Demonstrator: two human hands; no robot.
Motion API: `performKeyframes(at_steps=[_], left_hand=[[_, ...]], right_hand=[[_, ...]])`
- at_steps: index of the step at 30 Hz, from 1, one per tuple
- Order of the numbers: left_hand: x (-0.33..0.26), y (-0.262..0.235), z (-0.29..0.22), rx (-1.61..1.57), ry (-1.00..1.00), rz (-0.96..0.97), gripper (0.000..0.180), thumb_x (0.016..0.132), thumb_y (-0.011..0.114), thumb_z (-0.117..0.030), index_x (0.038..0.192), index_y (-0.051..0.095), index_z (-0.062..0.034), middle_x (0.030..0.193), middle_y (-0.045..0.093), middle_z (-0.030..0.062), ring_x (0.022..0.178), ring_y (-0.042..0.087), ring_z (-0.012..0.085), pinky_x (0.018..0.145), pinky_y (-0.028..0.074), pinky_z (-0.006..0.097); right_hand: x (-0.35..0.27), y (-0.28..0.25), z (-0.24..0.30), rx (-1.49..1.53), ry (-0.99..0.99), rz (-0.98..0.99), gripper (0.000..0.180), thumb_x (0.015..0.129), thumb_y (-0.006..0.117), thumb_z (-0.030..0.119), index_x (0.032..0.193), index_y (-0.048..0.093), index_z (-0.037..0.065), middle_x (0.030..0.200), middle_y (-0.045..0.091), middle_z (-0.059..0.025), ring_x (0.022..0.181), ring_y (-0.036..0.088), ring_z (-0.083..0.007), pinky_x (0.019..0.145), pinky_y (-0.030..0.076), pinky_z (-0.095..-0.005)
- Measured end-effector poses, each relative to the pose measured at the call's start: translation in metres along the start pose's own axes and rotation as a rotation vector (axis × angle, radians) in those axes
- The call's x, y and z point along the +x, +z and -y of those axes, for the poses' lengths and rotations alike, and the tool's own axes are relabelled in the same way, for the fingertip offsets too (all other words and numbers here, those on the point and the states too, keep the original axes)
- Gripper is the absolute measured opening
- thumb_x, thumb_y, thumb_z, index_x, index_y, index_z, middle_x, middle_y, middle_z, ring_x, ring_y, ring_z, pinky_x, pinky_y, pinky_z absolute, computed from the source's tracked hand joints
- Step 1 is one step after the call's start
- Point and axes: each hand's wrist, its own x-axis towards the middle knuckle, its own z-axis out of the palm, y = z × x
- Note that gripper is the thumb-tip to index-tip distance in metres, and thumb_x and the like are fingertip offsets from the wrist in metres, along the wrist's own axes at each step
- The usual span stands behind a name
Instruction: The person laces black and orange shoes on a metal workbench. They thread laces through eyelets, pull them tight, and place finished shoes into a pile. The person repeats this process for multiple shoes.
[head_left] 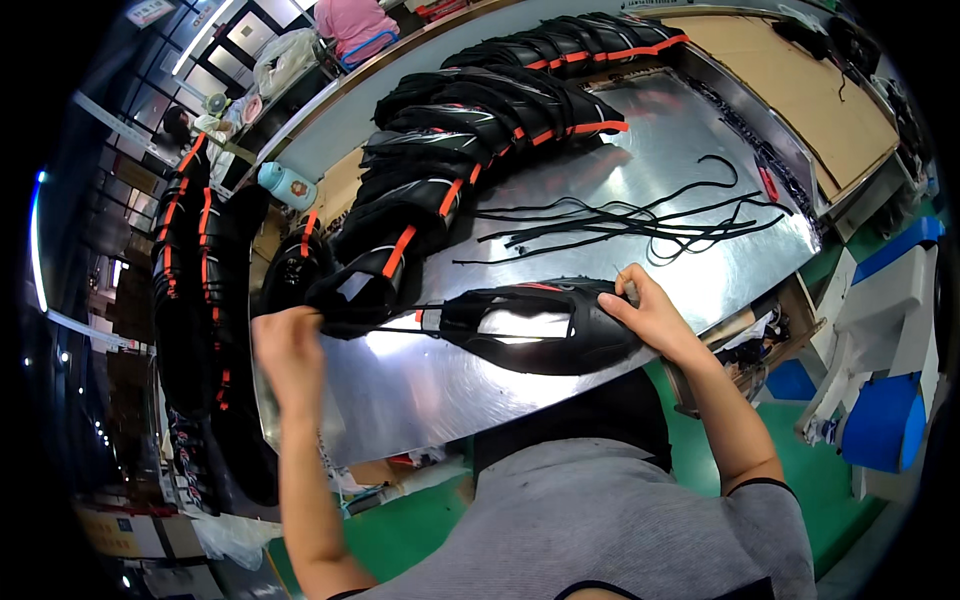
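A green floor (820,500) is spreading beneath a metal-topped bench (400,415), whose surface is reflecting white light. A low grey panel (345,122) is running behind it, while a cardboard-covered bench (800,85) is occupying the upper right. At far right, a white stand (897,340) with blue parts is standing. At upper left, a strip light (205,37) is glowing beside dark-framed pale panes (202,78).

Head fisheye, facing down, near table (400,412)

From here the left hand (289,350) is a blur, its grip hard to read. In the long row of black shoe uppers (490,115), each partly hides the next. Far left, someone in pink (356,27) is cut off at the top.
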Motion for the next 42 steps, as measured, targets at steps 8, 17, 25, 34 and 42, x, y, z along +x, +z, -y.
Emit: performKeyframes(at_steps=[8,17,25,34,42], left_hand=[[0.038,0.009,-0.148,-0.724,0.091,0.282,0.006,0.082,0.071,0.005,0.086,0.069,0.0004,0.093,0.07,0.0073,0.084,0.057,0.0179,0.075,0.046,0.028],[0.02,0.071,-0.143,-1.269,-0.559,0.417,0.012,0.094,0.069,-0.009,0.101,0.072,0.0007,0.094,0.072,0.0016,0.076,0.052,0.0044,0.072,0.041,0.02],[0.01,0.064,-0.114,-1.48,-0.728,0.351,0.01,0.095,0.065,-0.005,0.098,0.071,0.0024,0.099,0.071,0.0062,0.071,0.05,0.0059,0.069,0.042,0.02],[0.051,0.008,-0.171,-1.211,0.359,0.677,0.005,0.082,0.07,-0.002,0.085,0.074,-0.001,0.123,0.066,0.0164,0.098,0.065,0.0218,0.08,0.052,0.031],[0.045,0.049,-0.213,-1.006,0.09,0.502,0.007,0.086,0.072,0.0,0.093,0.074,-0.0013,0.112,0.064,0.0045,0.083,0.054,0.0086,0.07,0.043,0.022]], right_hand=[[0.012,0.018,0.014,-0.655,-0.415,-0.434,0.025,0.092,0.069,0.027,0.092,0.058,0.005,0.079,0.062,-0.0121,0.071,0.063,-0.0338,0.065,0.051,-0.0422],[0.012,0.048,0.043,-0.704,-0.212,-0.124,0.031,0.087,0.074,0.034,0.077,0.067,0.005,0.068,0.068,-0.014,0.062,0.067,-0.0341,0.058,0.053,-0.0429],[0.009,0.041,0.028,-0.056,0.004,-0.048,0.023,0.095,0.069,0.026,0.087,0.067,0.004,0.059,0.061,-0.0019,0.052,0.053,-0.0096,0.051,0.039,-0.0289],[0.003,0.018,0.011,0.899,0.017,-0.111,0.019,0.102,0.062,0.021,0.104,0.066,0.003,0.075,0.057,0.0016,0.054,0.039,-0.0018,0.049,0.029,-0.0174],[-0.012,0.044,0.052,0.42,-0.386,0.01,0.015,0.095,0.071,0.015,0.106,0.072,0.005,0.093,0.059,0.0011,0.08,0.054,-0.0085,0.07,0.044,-0.0251]])
